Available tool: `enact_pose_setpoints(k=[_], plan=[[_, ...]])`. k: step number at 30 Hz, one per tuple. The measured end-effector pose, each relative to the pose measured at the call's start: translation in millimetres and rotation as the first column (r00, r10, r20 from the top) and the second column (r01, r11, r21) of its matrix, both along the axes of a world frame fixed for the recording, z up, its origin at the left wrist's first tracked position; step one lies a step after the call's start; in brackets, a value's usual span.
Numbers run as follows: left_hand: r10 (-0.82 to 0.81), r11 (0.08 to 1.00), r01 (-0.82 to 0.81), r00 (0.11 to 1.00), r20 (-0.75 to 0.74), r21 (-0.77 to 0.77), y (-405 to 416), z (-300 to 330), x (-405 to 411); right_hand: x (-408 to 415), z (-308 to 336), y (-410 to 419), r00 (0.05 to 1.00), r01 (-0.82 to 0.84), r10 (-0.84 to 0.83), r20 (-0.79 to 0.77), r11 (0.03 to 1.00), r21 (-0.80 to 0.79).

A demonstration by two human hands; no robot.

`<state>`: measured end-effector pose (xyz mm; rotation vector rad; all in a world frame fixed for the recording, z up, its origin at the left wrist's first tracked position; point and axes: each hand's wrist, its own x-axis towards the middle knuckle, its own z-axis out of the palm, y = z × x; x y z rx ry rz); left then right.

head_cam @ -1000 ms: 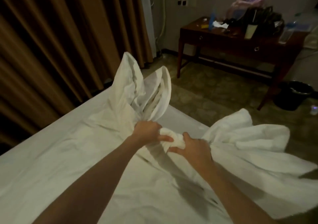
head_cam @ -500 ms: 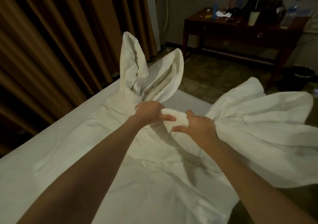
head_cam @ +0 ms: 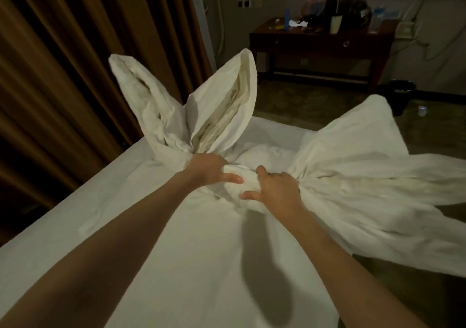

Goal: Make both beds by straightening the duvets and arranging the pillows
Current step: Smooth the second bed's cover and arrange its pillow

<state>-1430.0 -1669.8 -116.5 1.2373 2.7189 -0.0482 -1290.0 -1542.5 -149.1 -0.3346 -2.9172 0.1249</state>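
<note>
A white duvet (head_cam: 353, 176) lies bunched across the bed (head_cam: 75, 214), which is covered with a white sheet. My left hand (head_cam: 209, 168) grips a gathered part of the duvet; two folded flaps stand up from that grip towards the curtain. Close beside it, my right hand (head_cam: 274, 191) grips the same twisted bunch, and from there the duvet fans out to the right, over the bed's edge. Both arms are stretched forward over the sheet. No pillow is in view.
Brown curtains (head_cam: 75, 62) hang along the bed's left side. A dark wooden desk (head_cam: 320, 42) loaded with bags and bottles stands against the far wall. A black bin (head_cam: 401, 95) sits on the floor right of it. Carpeted floor lies beyond the bed's foot.
Both hands have pushed the gathered duvet further forward and up along the bed. The upright flaps have spread wider apart. The right side of the duvet has billowed out over the edge.
</note>
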Motion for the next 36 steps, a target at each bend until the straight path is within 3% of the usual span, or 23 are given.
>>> enact_pose_setpoints(k=[10, 14, 20, 25, 28, 31, 36], plan=[[-0.205, 0.976, 0.212, 0.972, -0.117, 0.055, -53, -56, 0, 17, -50, -54, 0.994, 0.062, -0.049, -0.095, 0.988, 0.14], [-0.293, 0.931, 0.324, 0.938, -0.184, 0.17, -71, -87, -15, 8, -78, -74, 0.985, 0.13, -0.098, -0.139, 0.959, 0.251], [-0.387, 0.857, 0.465, 0.866, -0.316, 0.225, -104, -105, -4, 27, -96, -115, 0.949, 0.243, -0.176, -0.263, 0.936, 0.253], [-0.391, 0.801, 0.534, 0.81, -0.437, 0.271, -134, -71, 22, 52, -65, -148, 0.924, 0.257, -0.168, -0.343, 0.938, 0.233], [-0.322, 0.773, 0.53, 0.802, -0.503, 0.349, -157, -74, 28, 61, -66, -163, 0.886, 0.253, -0.09, -0.454, 0.916, 0.313], [-0.298, 0.76, 0.542, 0.782, -0.547, 0.36, -171, -130, 31, 63, -112, -173, 0.859, 0.252, -0.016, -0.512, 0.884, 0.394], [-0.273, 0.719, 0.547, 0.79, -0.549, 0.429, -182, -206, 39, 62, -180, -180, 0.909, 0.246, -0.088, -0.407, 0.902, 0.354]])
